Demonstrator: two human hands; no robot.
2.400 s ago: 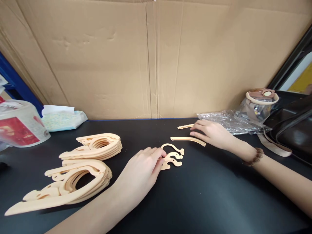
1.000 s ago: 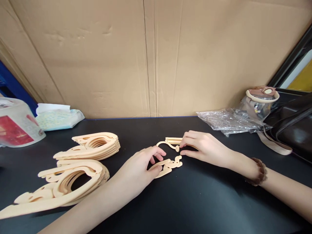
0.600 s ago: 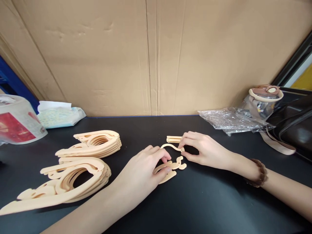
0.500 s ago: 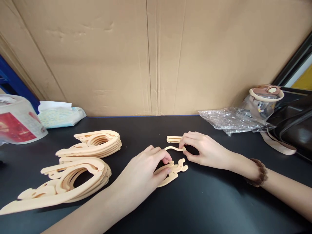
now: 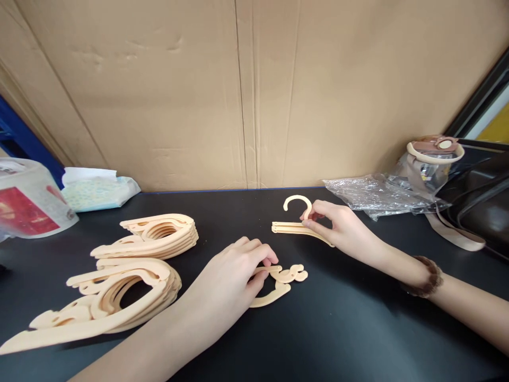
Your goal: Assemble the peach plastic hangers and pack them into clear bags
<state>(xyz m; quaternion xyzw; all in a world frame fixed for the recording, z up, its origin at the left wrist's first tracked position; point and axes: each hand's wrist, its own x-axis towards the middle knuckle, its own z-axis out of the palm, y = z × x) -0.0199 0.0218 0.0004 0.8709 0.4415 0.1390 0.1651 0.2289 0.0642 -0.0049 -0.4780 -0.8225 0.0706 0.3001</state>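
Observation:
My right hand point(image 5: 340, 228) pinches a small peach hook piece point(image 5: 297, 202) and holds it upright just above two thin peach bars point(image 5: 290, 228) lying on the black table point(image 5: 338, 329). My left hand point(image 5: 234, 278) rests on the table with its fingers curled over curved peach hanger parts point(image 5: 284, 281). These parts lie flat, partly hidden under the fingertips.
Two stacks of peach hanger pieces point(image 5: 119, 270) lie at the left. A tissue pack point(image 5: 97, 188) and a plastic tub point(image 5: 27, 204) stand at the far left. Crumpled clear plastic point(image 5: 369, 196), a bottle point(image 5: 431, 159) and a dark bag point(image 5: 477, 201) sit at the right. A cardboard wall point(image 5: 254, 90) stands behind.
My right hand has lifted the hook piece off the table and carried it back to the thin bars. My left hand stays on the curved parts, which shifted slightly toward me.

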